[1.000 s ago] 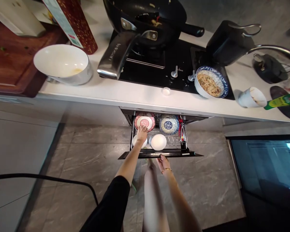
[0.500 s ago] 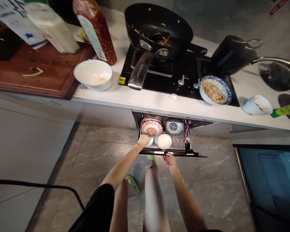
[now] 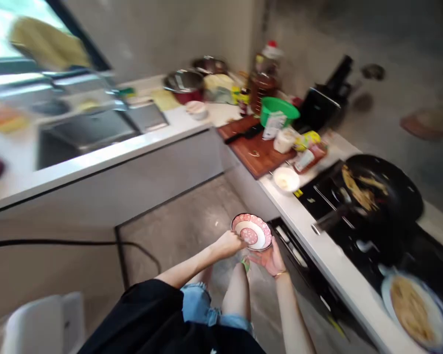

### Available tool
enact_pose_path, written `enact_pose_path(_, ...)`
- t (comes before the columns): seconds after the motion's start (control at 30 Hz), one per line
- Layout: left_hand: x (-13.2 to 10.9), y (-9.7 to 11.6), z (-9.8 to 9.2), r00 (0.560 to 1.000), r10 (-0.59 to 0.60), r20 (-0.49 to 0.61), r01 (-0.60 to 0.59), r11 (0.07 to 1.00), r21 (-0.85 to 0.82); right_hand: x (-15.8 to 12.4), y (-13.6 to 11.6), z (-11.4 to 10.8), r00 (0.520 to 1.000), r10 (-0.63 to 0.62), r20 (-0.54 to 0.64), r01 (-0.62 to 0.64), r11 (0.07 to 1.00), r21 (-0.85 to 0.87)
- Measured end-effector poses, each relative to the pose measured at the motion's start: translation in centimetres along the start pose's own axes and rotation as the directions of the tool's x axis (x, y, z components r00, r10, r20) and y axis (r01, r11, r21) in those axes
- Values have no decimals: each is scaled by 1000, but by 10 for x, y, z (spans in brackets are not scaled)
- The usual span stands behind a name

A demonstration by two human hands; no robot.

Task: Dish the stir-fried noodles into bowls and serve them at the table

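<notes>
Up from its stack comes the plate (image 3: 254, 231), and both hands meet at it. I see open floor (image 3: 197, 209) from 9 to 11 o'clock of it; the counter (image 3: 302, 223) lies near, from 1 to 4, its edge the one to mind. Between 2 and 3 the wok (image 3: 387, 189) points its handle toward that edge. The left hand (image 3: 229, 244) pinches the rim, likely for control; the right hand (image 3: 268, 259) spreads its fingers below, apparently for support, though I can't tell how firmly.
</notes>
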State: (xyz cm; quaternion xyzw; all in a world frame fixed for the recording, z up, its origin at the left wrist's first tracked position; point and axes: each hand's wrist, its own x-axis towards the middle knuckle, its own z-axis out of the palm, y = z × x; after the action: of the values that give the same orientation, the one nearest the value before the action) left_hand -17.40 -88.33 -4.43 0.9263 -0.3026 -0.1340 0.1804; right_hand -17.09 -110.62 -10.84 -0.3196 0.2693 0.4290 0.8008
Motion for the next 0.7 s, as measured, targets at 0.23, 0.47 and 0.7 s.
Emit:
enact_pose_path(0.23, -106, -84, -132, 788, -531, -311, 480, 847, -230, 117, -26, 253, 996, -62, 66, 84, 909, -408)
enact_pose_path(0.47, -218, -286, -228, -40, -816, -576, 427, 507, -748, 253, 16, 505, 969, -48, 244, 190, 777, -600)
enact_pose_path(0.7, -266, -556, -357, -32, -818, -575, 423, 510, -749, 400, 62, 689, 964, 64, 260, 132, 730, -671)
